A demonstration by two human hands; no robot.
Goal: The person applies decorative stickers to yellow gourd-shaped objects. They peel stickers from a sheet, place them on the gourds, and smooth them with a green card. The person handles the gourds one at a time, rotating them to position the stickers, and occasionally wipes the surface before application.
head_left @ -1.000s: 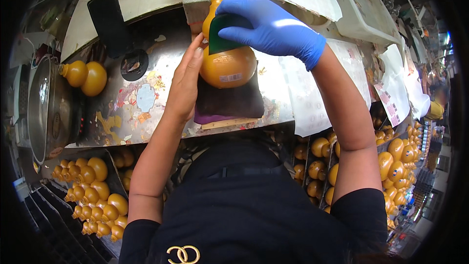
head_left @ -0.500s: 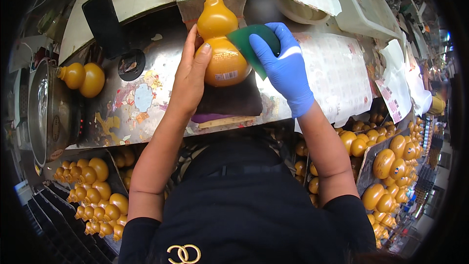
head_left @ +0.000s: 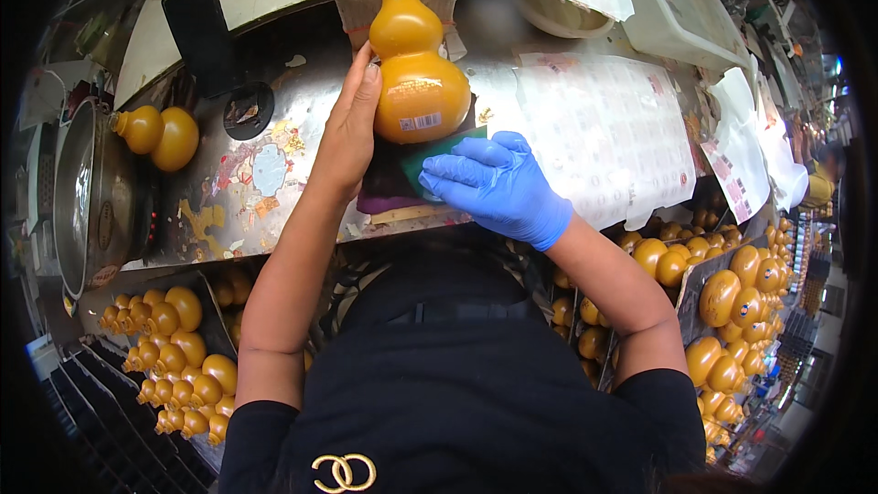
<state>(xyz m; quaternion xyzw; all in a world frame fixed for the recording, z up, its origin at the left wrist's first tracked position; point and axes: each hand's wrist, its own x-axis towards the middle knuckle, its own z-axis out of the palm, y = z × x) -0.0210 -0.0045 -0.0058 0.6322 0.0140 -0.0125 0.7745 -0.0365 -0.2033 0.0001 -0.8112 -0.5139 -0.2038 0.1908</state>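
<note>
A glossy yellow gourd-shaped bottle [head_left: 421, 96] lies on a dark pad, its neck resting on a grey cloth-wrapped support [head_left: 357, 2] and its base toward me. A small barcode label sits near the base. My bare left hand [head_left: 352, 119] holds the bottle by its left side, thumb on top, the other fingers partly hidden underneath. In a blue glove, my right hand [head_left: 498, 185] grips a green flexible scraper [head_left: 439, 154] just below the bottle's base, over the dark pad. From this view I cannot tell whether the scraper touches the bottle.
Left on the worn metal table stand a phone [head_left: 198, 32] on a round base, another gourd bottle [head_left: 157, 137] and a metal pan [head_left: 78, 201]. Printed sheets [head_left: 604, 137] and a white plastic bin [head_left: 677, 9] are right. Crates of gourd bottles [head_left: 187, 348] flank me below.
My right hand has moved down from the bottle's right side with the green scraper, to below its base. The bottle has shifted slightly upward; my left hand stays at its left side.
</note>
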